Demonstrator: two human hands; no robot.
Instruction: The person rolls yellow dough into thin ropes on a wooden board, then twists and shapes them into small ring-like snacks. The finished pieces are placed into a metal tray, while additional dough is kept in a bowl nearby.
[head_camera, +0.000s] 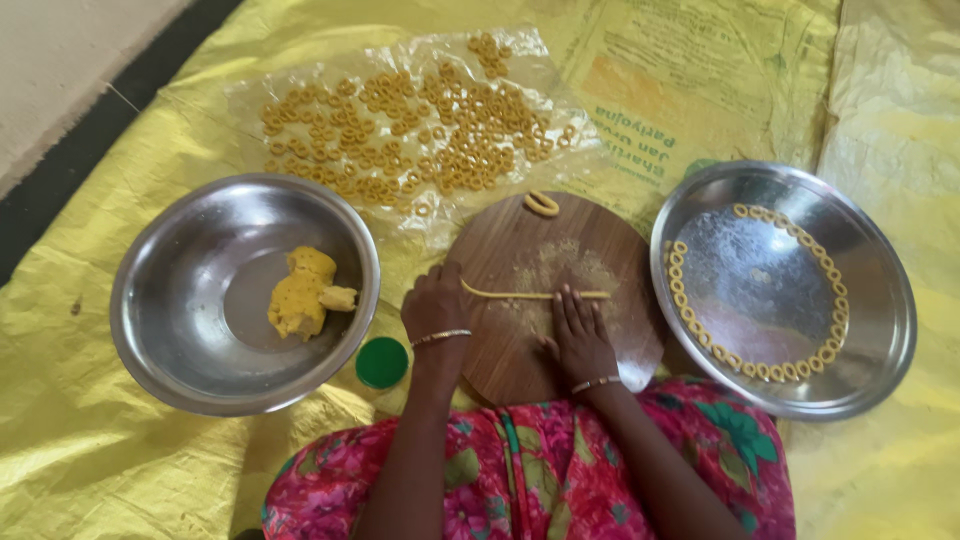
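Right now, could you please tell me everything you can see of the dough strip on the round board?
The dough strip is a thin, yellow rope of soft-looking dough, rolled roughly even and lying almost straight, left to right, across the middle of the wooden board. The left hand touches its left end and the fingers of the right hand rest on its right part. Pale crumbs or flour dust the board around it. A finished ring lies apart near the board's far edge.

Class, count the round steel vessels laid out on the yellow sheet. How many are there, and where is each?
2. A steel bowl lies left of the wooden board, holding a dough lump. A steel plate lies right, with dough rings along its rim.
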